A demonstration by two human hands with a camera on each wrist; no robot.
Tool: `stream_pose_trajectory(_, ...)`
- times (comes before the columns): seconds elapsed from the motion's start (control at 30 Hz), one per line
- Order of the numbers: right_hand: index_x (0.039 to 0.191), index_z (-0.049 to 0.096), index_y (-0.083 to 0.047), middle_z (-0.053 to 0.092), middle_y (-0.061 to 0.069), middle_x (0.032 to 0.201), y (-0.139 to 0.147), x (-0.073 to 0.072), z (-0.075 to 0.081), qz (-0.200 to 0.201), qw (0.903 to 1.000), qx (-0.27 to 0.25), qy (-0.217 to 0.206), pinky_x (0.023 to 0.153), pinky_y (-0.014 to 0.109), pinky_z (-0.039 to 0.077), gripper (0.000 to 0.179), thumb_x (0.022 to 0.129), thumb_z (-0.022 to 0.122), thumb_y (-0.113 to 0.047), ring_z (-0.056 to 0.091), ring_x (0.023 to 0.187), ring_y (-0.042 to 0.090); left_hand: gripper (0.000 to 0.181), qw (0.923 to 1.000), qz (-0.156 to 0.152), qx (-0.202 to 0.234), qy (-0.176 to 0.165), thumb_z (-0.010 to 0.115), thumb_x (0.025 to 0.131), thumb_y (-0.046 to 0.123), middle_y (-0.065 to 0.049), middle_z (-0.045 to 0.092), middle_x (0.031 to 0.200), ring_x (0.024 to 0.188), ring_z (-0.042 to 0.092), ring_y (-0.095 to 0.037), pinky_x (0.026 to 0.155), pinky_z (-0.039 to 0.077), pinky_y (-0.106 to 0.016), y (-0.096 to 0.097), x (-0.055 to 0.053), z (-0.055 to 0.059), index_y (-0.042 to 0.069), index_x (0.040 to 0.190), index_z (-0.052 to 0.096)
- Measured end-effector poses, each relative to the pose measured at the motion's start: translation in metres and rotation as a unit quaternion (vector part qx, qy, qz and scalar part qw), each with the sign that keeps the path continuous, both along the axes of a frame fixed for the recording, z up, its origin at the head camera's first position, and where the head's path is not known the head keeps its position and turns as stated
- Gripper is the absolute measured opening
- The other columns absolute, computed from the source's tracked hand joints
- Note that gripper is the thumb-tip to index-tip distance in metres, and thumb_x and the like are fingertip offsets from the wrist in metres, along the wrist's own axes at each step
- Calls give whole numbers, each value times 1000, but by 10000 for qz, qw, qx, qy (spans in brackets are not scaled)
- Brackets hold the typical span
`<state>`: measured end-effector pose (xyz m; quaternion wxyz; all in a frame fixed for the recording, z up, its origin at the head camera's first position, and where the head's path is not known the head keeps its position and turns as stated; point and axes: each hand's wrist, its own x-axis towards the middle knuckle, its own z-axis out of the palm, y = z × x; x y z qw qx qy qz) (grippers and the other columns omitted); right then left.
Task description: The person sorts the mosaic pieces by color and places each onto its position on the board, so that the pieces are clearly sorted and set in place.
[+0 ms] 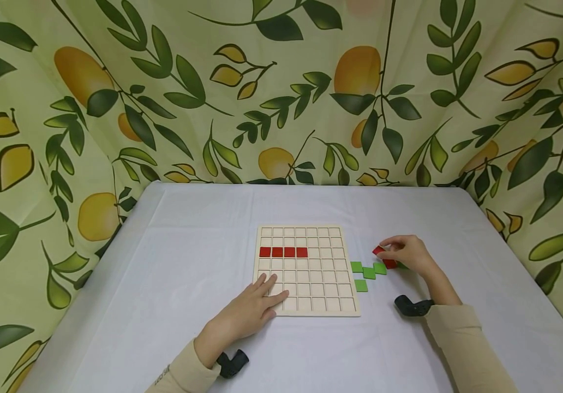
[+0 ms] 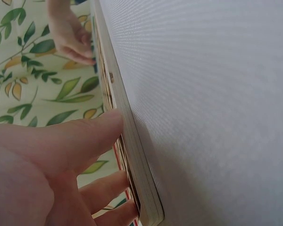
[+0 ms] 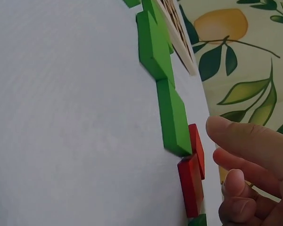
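A pale wooden grid board (image 1: 325, 273) lies on the table, with a row of red square tiles (image 1: 289, 252) in its third row from the top. My left hand (image 1: 247, 308) rests on the board's lower left corner, fingers spread, thumb at the near edge. To the right of the board, my right hand (image 1: 411, 255) hovers at a loose red tile (image 1: 377, 250). In the right wrist view a gap shows between the thumb (image 3: 219, 126) and that red tile (image 3: 196, 148). Another red tile (image 3: 192, 186) lies against it, partly under the hand in the head view.
Several green tiles (image 1: 369, 273) lie between the board and my right hand. One more green tile (image 3: 198, 220) peeks out beside the red ones. A white cloth (image 1: 188, 245) covers the table, and a leaf-patterned curtain (image 1: 281, 109) hangs behind it.
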<state>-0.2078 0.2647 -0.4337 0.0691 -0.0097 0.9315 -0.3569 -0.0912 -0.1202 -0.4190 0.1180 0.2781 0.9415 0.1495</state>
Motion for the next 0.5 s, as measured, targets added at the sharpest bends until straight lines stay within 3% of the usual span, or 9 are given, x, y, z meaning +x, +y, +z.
stream_pose_trajectory(0.5, 104, 69, 7, 48, 0, 68, 4, -3, -5, -77, 9996, 252, -121, 53, 22, 32, 37, 80, 77, -19, 42, 67, 14, 44, 10000, 4, -31, 2, 54, 98, 20, -19, 35, 156, 145, 31, -43, 116, 35, -53, 1, 0, 0, 21, 141, 50)
